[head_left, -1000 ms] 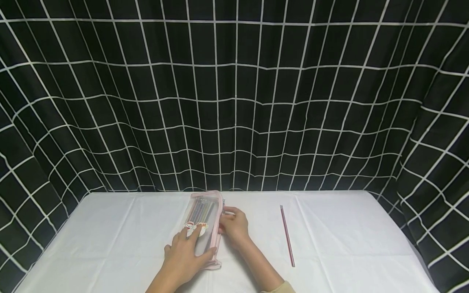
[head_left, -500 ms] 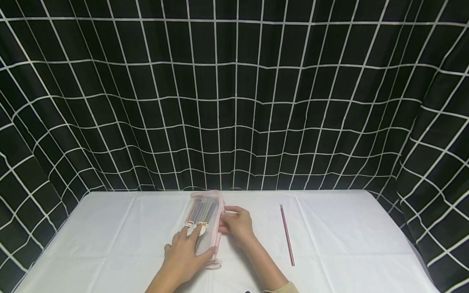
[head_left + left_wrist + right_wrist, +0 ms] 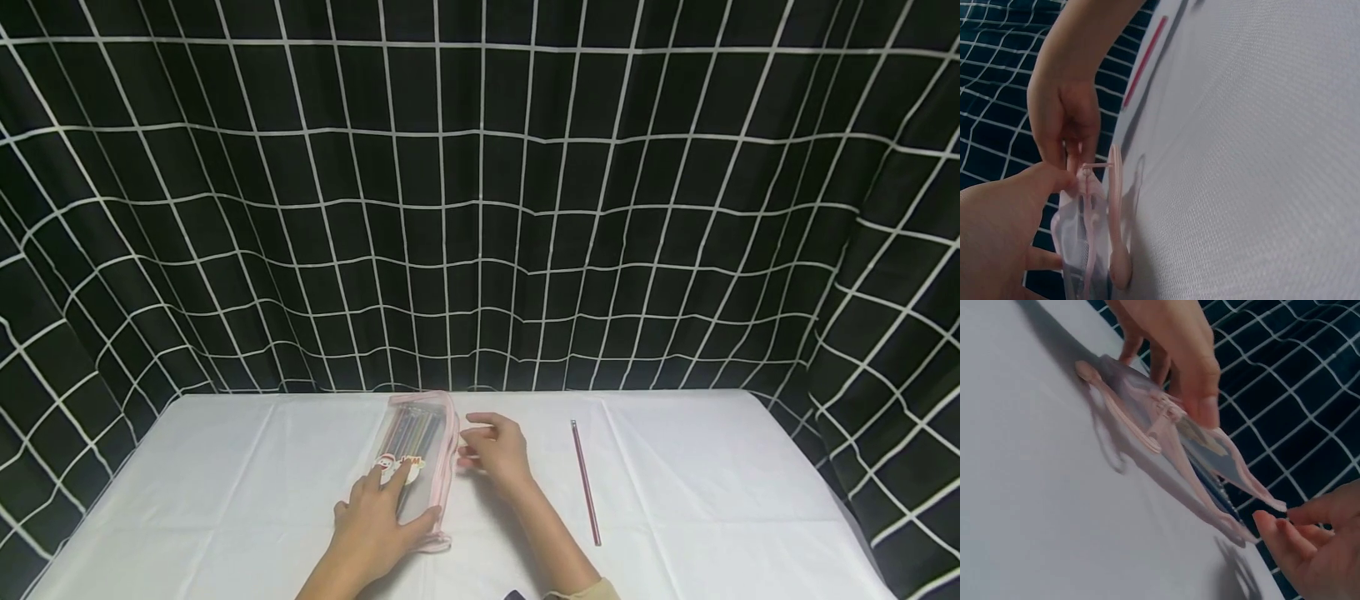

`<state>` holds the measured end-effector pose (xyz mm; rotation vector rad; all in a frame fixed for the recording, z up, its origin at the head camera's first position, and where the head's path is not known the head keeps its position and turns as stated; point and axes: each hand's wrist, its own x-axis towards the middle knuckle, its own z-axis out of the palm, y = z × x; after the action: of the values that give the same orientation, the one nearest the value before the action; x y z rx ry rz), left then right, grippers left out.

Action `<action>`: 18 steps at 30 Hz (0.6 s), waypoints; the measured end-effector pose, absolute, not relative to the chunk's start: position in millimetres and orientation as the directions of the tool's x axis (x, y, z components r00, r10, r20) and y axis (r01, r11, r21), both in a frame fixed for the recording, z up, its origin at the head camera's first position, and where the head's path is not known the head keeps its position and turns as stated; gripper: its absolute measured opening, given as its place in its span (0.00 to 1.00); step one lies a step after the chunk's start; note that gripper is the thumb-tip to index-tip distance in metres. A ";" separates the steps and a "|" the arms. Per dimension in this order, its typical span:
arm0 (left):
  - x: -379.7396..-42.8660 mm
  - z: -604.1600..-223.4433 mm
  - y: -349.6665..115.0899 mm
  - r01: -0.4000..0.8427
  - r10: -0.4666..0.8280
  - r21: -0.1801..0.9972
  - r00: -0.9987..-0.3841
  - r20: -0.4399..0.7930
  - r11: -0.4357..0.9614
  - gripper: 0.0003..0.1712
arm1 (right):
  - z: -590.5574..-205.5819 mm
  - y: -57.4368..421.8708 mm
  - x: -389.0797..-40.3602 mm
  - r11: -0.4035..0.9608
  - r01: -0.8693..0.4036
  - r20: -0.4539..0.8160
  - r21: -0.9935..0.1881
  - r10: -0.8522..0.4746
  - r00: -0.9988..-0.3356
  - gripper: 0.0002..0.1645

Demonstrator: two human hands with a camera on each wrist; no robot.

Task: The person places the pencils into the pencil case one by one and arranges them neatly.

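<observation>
A see-through pencil case (image 3: 431, 492) with pink edging and a cartoon print lies on the white table, several pencils (image 3: 417, 427) inside. My left hand (image 3: 373, 521) holds its near half, fingers spread over the upper face and thumb at the right edge. In the right wrist view the zipped edge gapes between pink borders, with the zip slider (image 3: 1169, 411) beside the left thumb. Just right of the case's far part is my right hand (image 3: 498, 450), fingers loosely bent and holding nothing. Its fingertips (image 3: 1262, 520) are close to the case's corner; contact is unclear.
A dark red pencil (image 3: 586, 483) lies on the tablecloth (image 3: 697, 483) to the right of my right forearm. A pink strap (image 3: 1116, 206) hangs off the case's near end. Behind the table hangs a black curtain (image 3: 480, 208) with a white grid.
My right hand has come away from the case's right edge, moving slightly right, and its fingers have loosened. My left hand stays on the case. The loose pencil has not moved.
</observation>
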<state>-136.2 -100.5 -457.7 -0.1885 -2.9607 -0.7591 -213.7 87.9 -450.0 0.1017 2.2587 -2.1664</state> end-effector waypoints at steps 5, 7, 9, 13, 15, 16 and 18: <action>-137.5 -458.2 -100.7 0.131 0.098 0.471 -0.991 0.095 0.872 0.48 | -447.7 95.9 -215.9 0.103 0.038 -0.033 -0.994 0.046 -0.998 0.22; -137.7 -458.4 -100.7 0.132 0.099 0.469 -0.991 0.095 0.873 0.48 | -446.7 99.3 -216.8 0.117 0.026 -0.020 -0.993 0.046 -0.999 0.22; -137.5 -458.2 -100.7 0.136 0.101 0.466 -0.990 0.099 0.874 0.48 | -445.3 102.5 -217.3 0.127 0.015 -0.009 -0.992 0.050 -0.999 0.22; -137.0 -457.6 -100.7 0.144 0.105 0.463 -0.988 0.109 0.874 0.49 | -443.4 109.6 -218.5 0.151 -0.011 0.021 -0.989 0.063 -0.998 0.21; -136.9 -457.4 -100.7 0.145 0.106 0.465 -0.988 0.109 0.873 0.49 | -442.9 113.3 -219.6 0.151 -0.022 0.033 -0.988 0.069 -0.997 0.21; -137.0 -457.4 -100.7 0.144 0.105 0.466 -0.988 0.109 0.873 0.48 | -442.9 115.3 -220.2 0.154 -0.029 0.041 -0.988 0.071 -0.997 0.21; -137.1 -457.6 -100.5 0.144 0.104 0.469 -0.989 0.110 0.872 0.48 | -443.3 118.9 -221.7 0.162 -0.042 0.055 -0.986 0.078 -0.995 0.21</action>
<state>-137.1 -100.5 -457.6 -0.1962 -2.9606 -0.7507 -221.7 118.9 -443.3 0.0386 2.4633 -2.0953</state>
